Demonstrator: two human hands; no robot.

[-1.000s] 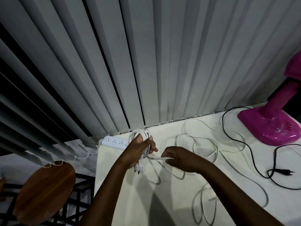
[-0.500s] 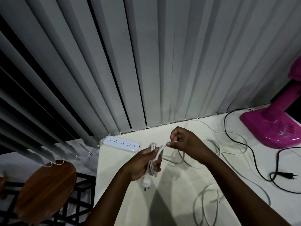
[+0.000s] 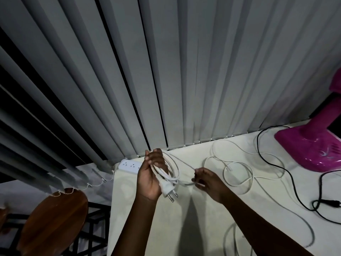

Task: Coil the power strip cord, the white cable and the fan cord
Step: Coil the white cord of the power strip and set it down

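My left hand (image 3: 150,175) grips a coil of the white power strip cord (image 3: 173,168), and its two-pin plug (image 3: 168,189) sticks out below my palm. To the right, my right hand (image 3: 207,179) pinches a strand of that cord where it leaves the coil. The white power strip (image 3: 129,165) lies on the white table (image 3: 147,228) by the blinds, partly behind my left hand. A loose white cable (image 3: 238,174) sprawls in loops in the middle of the table. The black fan cord (image 3: 291,176) runs from the pink fan (image 3: 313,145) to its plug (image 3: 332,203).
Grey vertical blinds (image 3: 166,71) hang right behind the table's far edge. A round wooden stool (image 3: 53,224) stands to the left below the table. More white cable loops (image 3: 232,241) lie near the table's front.
My left hand has risen and turned so the coil opens out and the plug points down right. My right hand dropped from above the coil to its right side, still pinching the cord.
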